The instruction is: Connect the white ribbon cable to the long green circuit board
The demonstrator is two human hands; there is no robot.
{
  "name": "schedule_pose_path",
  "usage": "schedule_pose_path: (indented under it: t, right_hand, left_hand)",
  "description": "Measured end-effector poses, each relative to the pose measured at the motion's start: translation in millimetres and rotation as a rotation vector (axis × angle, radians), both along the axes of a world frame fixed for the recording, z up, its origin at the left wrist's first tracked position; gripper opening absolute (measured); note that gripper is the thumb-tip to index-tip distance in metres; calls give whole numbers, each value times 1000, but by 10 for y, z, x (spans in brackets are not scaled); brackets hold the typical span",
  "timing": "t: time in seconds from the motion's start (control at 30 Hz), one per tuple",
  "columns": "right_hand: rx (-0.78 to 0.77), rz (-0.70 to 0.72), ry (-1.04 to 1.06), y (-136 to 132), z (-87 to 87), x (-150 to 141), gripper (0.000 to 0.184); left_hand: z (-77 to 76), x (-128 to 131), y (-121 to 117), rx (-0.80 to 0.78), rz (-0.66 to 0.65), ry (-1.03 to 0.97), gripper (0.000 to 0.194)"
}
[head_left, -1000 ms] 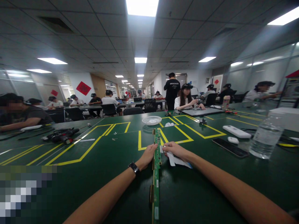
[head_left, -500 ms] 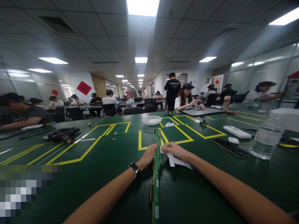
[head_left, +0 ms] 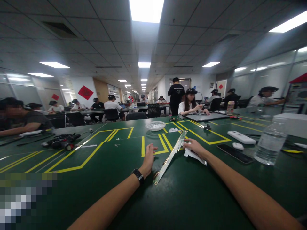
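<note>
Circuit board [head_left: 171, 156], a long narrow strip, slants across the middle of the green table [head_left: 100, 164], far end leaning right, near end left; whether the near end touches the tabletop we cannot tell. Working from the left, we note a seated person [head_left: 28, 118] in a dark shirt at the edge, then a black tool bundle [head_left: 62, 141] with a red-tipped part, and a white sliver [head_left: 88, 146] lying near it. Yellow tape [head_left: 63, 169] marks out angular outlines over the surface. Next comes our left hand [head_left: 148, 159], a black watch [head_left: 137, 175] on its wrist: fingers loosely parted, nothing in the grasp, just beside the board and apart from it. Beyond, a white basket [head_left: 155, 126] stands farther back. To the right of the board is our right hand [head_left: 195, 147], thumb and fingers drawn together on a crumpled white ribbon [head_left: 197, 157], fingertips at the board's far part; whether they pinch the board itself, we cannot tell. Behind, a person [head_left: 189, 103] in a white top sits at a flat dark panel [head_left: 206, 117]. Farther right we record a dark phone [head_left: 234, 154], a small white case [head_left: 238, 146], a longer white device [head_left: 241, 137], an upright clear bottle [head_left: 271, 143] holding liquid, and a white box [head_left: 296, 123] behind it.
</note>
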State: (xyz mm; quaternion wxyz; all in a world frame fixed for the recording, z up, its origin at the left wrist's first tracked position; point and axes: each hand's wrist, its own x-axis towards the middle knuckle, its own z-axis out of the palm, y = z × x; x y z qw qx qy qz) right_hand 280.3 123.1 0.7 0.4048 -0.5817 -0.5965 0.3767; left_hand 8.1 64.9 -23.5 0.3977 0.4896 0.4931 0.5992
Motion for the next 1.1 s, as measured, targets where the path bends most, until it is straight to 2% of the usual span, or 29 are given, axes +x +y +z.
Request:
schedule_pose_path:
  t: [0.13, 0.2, 0.27, 0.43, 0.63, 0.73, 0.87, 0.97, 1.1]
  right_hand:
    - [35, -203, 13, 119, -44, 322, 74]
    - [37, -239, -13, 144, -50, 433, 76]
    - [29, -220, -129, 146, -36, 490, 68]
    - [93, -205, -599, 97, 28, 430, 45]
    - [84, -187, -962, 27, 42, 330, 50]
    - [104, -209, -1008, 13, 37, 321, 51]
    - [212, -231, -1083, -4, -4, 262, 48]
    - [226, -151, -1116, -21, -40, 194, 48]
    - [163, -50, -1109, -39, -37, 148, 47]
  left_hand:
    - [-72, -35, 86, 17, 28, -116, 43]
    - [-81, -40, 96, 21, 17, -124, 43]
    - [-66, -34, 76, 23, -5, -93, 42]
    - [-3, -4, -14, 17, -55, -3, 39]
    - [15, 15, -29, 36, -97, 26, 35]
    - [23, 15, -25, 41, -66, 9, 32]
    - [34, 6, -31, 35, -50, 1, 31]
    - [39, 0, -39, 36, -56, 3, 30]
    - [57, 9, -59, 37, -79, 12, 29]
